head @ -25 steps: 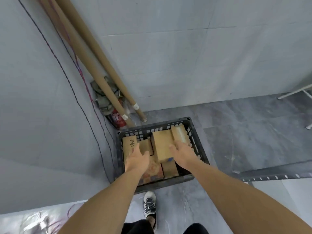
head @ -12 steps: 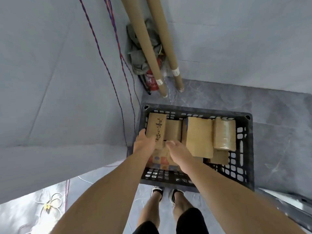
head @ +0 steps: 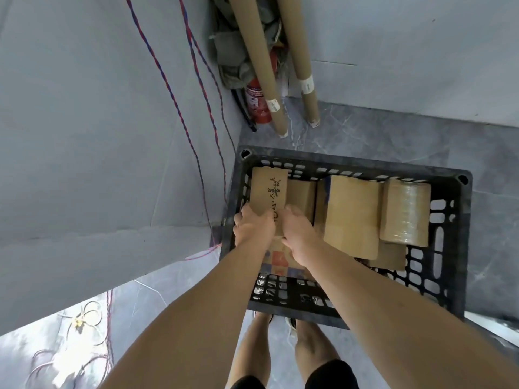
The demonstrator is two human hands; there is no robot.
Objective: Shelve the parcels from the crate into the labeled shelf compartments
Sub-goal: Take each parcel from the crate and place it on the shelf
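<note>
A black slotted plastic crate (head: 455, 248) stands on the floor and holds several cardboard parcels. A narrow brown parcel with black handwriting (head: 268, 189) lies at the crate's left side. My left hand (head: 252, 227) grips its near left edge and my right hand (head: 299, 234) grips its near right edge. Beside it lie a small plain box (head: 302, 196), a large flat box (head: 352, 214) and a tape-wrapped parcel (head: 405, 211). A box with coloured squares (head: 280, 258) shows under my wrists. No shelf is in view.
The crate sits in a corner by grey walls. Two long cardboard tubes (head: 258, 60) lean in the corner next to a red fire extinguisher (head: 257, 101). Red-blue twisted cords (head: 168, 85) hang down the left wall. My feet stand just behind the crate.
The view has tilted down and closer over the crate. Both hands moved left from the large flat box to the handwritten parcel and closed on its near end.
</note>
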